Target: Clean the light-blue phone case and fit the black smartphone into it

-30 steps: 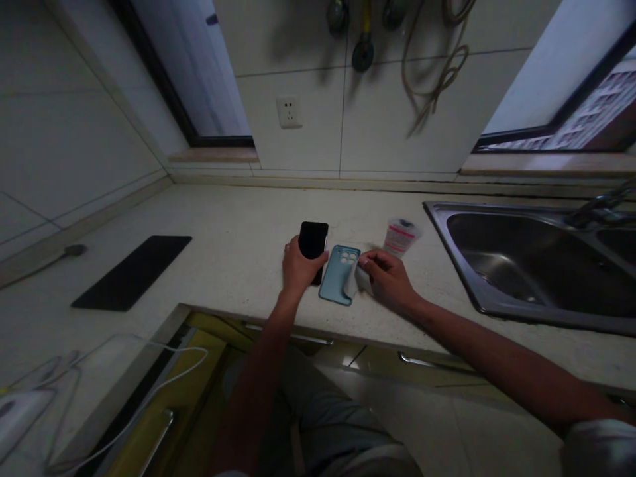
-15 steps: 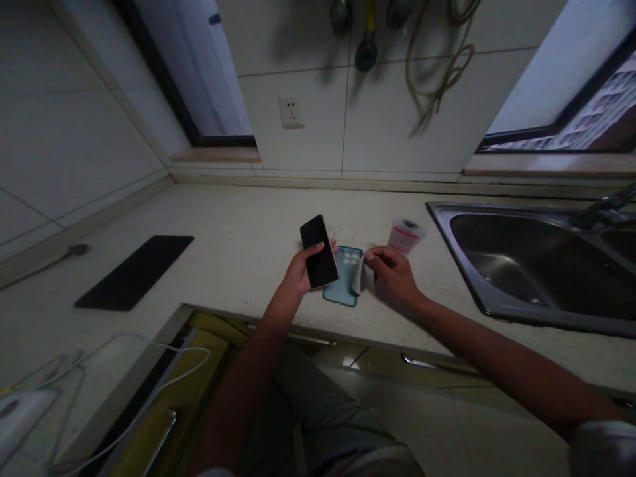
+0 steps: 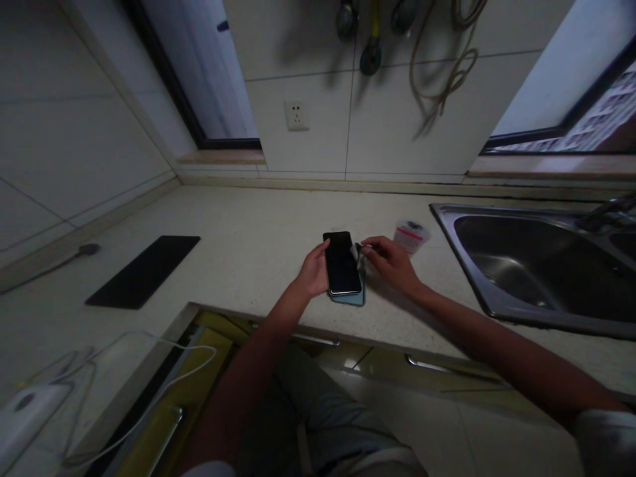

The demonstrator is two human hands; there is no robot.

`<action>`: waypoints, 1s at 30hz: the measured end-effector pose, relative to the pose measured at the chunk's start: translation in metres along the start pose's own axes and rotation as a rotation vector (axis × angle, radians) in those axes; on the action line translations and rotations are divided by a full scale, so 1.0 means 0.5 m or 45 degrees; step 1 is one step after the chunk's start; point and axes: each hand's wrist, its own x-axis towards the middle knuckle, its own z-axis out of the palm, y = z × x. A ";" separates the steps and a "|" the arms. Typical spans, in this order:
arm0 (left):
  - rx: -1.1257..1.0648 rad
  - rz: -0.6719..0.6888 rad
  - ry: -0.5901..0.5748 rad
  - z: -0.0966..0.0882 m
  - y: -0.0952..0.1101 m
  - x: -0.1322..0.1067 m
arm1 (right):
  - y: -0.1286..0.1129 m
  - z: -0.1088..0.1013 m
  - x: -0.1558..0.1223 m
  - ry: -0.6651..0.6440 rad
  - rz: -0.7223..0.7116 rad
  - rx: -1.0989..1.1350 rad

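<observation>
My left hand (image 3: 313,273) grips a black-screened smartphone (image 3: 342,266) by its left edge, screen facing up. The phone overlaps a light blue phone case (image 3: 350,299) on the counter, hiding most of it; only the case's lower and right edges show. Between thumb and fingers, my right hand (image 3: 390,260) pinches a small, thin grey-white piece that looks like a cloth (image 3: 356,252). That piece touches or hangs just over the phone's right edge; I cannot tell which.
A clear plastic packet with a pink stripe (image 3: 410,234) lies beyond my right hand. To the right is a steel sink (image 3: 489,262). A black mat (image 3: 144,271) lies on the left, with a white device (image 3: 34,411) and cable nearer. The counter's front edge runs below my forearms.
My left hand has brought the phone right and down, from beside the case to over it, and turned it more upright. The cloth now meets the phone's right side.
</observation>
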 end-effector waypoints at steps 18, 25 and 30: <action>-0.083 0.017 0.025 0.018 -0.007 0.002 | -0.035 0.073 -0.018 -0.652 -0.960 -0.516; -0.042 0.019 0.005 -0.018 -0.010 0.021 | -0.018 0.020 -0.022 -0.684 -0.868 -0.542; -0.046 0.029 0.008 -0.024 -0.010 0.021 | 0.011 0.011 0.013 -0.511 -0.623 -0.751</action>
